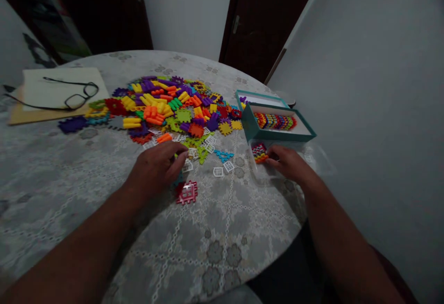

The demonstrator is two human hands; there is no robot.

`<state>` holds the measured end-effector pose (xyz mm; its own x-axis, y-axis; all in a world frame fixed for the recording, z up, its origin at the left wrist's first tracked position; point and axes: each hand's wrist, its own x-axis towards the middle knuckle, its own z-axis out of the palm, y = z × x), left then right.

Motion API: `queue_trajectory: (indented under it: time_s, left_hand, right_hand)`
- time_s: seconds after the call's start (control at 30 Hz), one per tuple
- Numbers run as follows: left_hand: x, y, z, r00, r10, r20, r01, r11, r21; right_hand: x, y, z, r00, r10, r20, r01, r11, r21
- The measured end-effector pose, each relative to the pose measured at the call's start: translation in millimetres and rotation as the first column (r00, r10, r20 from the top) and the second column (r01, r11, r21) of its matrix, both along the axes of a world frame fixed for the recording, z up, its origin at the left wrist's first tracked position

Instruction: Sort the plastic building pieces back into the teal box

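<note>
My right hand (pixel 286 161) curls at the right side of the stacked pieces (pixel 259 152) inside the clear tray (pixel 257 174); I can't tell whether it grips any. Left of the tray, my left hand (pixel 154 167) is narrow beside white window pieces (pixel 188 166), its hold unclear. The stack looks light, stiff, slick: best pinched by outer edges.

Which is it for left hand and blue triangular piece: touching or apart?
Apart. The head view shows a green piece and patterned tablecloth between the left hand and the blue triangular piece.
</note>
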<state>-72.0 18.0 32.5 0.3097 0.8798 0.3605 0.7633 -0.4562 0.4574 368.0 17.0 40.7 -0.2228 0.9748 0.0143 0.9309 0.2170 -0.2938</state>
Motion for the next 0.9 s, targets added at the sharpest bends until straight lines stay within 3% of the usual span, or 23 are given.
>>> queue_trajectory:
  time_s: [0.3,0.53,0.77,0.9]
  left_hand:
    - [-7.3,1.3,3.4,0.997,0.054,0.054,-0.055,0.998,0.035]
    - [-10.4,3.6,4.9,0.991,0.115,0.074,-0.119,0.991,0.053]
    - [-11.2,4.8,6.1,0.991,0.106,0.087,-0.111,0.992,0.055]
    - [-13.5,6.5,5.6,0.991,0.121,0.062,-0.123,0.992,0.038]
  right_hand:
    - [2.9,2.4,-9.3,1.000,-0.020,-0.010,0.021,0.996,0.091]
    - [0.0,-8.4,-4.6,1.000,0.013,-0.009,-0.010,0.970,0.244]
    - [-9.6,-11.0,-3.4,1.000,0.008,-0.009,-0.006,0.983,0.185]
    - [-11.4,-13.9,5.1,0.999,-0.047,-0.006,0.046,0.962,0.268]
